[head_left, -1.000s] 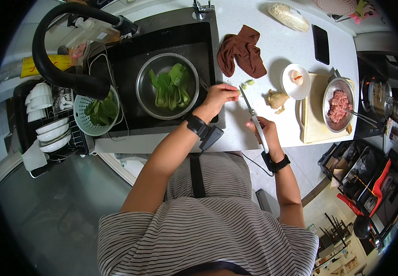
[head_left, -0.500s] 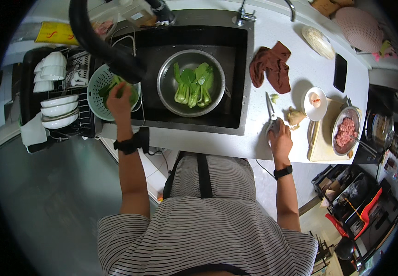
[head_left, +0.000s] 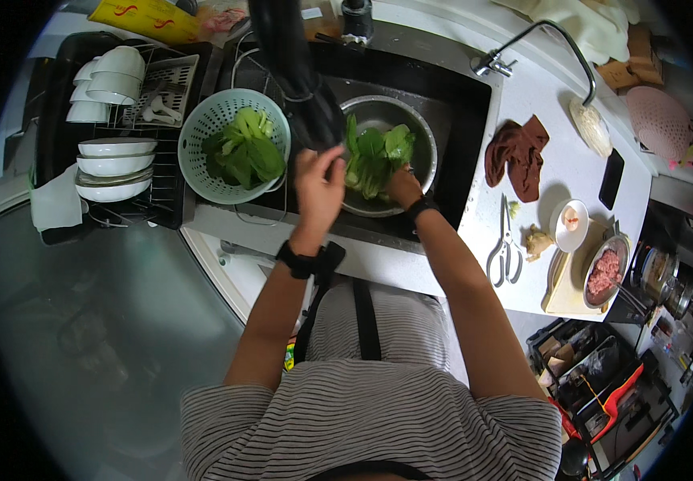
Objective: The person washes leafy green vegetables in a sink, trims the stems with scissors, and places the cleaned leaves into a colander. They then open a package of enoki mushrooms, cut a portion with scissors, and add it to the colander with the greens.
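My left hand (head_left: 320, 186) is raised beside the black faucet (head_left: 311, 108), its fingers loosely bent and apart at the spout's lower end. Lower in the sink (head_left: 463, 96), my right hand (head_left: 402, 186) reaches into the steel bowl (head_left: 423, 144) of bok choy (head_left: 369, 150), fingers mostly hidden by leaves. A pale green colander (head_left: 194, 152) of leafy greens (head_left: 247, 156) stands to the left. White-handled scissors (head_left: 503, 256) lie on the counter beside small green pieces (head_left: 515, 209), right of the sink.
A drying rack (head_left: 174, 196) with white bowls (head_left: 114, 86) is left. On the right counter (head_left: 483, 228) lie a brown cloth (head_left: 515, 156), ginger (head_left: 537, 240), phone (head_left: 610, 176), wrapped pale item (head_left: 592, 128), white bowl (head_left: 571, 236) and cutting board (head_left: 559, 297) under minced meat (head_left: 604, 271) in a steel bowl.
My right hand has let go of the scissors and moved left into the bowl. My left hand went to the colander, then rightward to the faucet. The view has shifted.
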`<state>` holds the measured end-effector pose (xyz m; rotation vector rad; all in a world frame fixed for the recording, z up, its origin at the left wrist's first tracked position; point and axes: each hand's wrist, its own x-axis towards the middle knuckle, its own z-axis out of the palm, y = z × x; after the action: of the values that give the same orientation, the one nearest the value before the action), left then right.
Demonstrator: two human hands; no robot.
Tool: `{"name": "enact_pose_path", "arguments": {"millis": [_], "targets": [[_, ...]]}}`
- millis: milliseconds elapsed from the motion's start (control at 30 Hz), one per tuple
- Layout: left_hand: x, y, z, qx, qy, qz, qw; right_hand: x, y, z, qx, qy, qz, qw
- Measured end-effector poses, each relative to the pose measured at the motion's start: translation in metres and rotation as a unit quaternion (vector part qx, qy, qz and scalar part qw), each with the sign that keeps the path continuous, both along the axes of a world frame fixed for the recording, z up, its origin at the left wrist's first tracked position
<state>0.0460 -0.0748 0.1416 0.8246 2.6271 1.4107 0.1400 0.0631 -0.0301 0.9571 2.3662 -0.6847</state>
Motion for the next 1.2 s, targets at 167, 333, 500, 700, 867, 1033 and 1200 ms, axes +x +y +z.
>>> {"name": "enact_pose_path", "arguments": {"millis": [167,333,500,700,867,1033,1200], "targets": [[0.009,0.011,-0.027,-0.065,-0.095,-0.083,0.990,-0.009,0.008,-0.069,-0.133,-0.013,0.212,0.968],[0.009,0.004,-0.041,-0.165,-0.082,-0.229,0.956,0.004,0.039,0.029,-0.568,0.099,-0.180,0.797],[0.003,0.021,-0.042,0.014,-0.165,-0.279,0.946,0.001,0.053,0.138,-0.561,0.171,-0.288,0.757],[-0.011,0.041,-0.036,0.042,-0.284,-0.253,0.924,0.006,0.053,0.162,-0.473,0.301,-0.231,0.795],[0.000,0.053,-0.023,-0.043,-0.195,-0.223,0.954,0.006,0.041,0.165,-0.026,0.424,0.003,0.905],[0.001,0.059,-0.019,-0.061,-0.141,-0.186,0.970,0.003,0.037,0.162,-0.083,0.447,0.010,0.891],[-0.002,0.060,-0.031,0.009,-0.149,-0.226,0.963,0.002,0.044,0.142,-0.012,0.489,0.048,0.871]]}}
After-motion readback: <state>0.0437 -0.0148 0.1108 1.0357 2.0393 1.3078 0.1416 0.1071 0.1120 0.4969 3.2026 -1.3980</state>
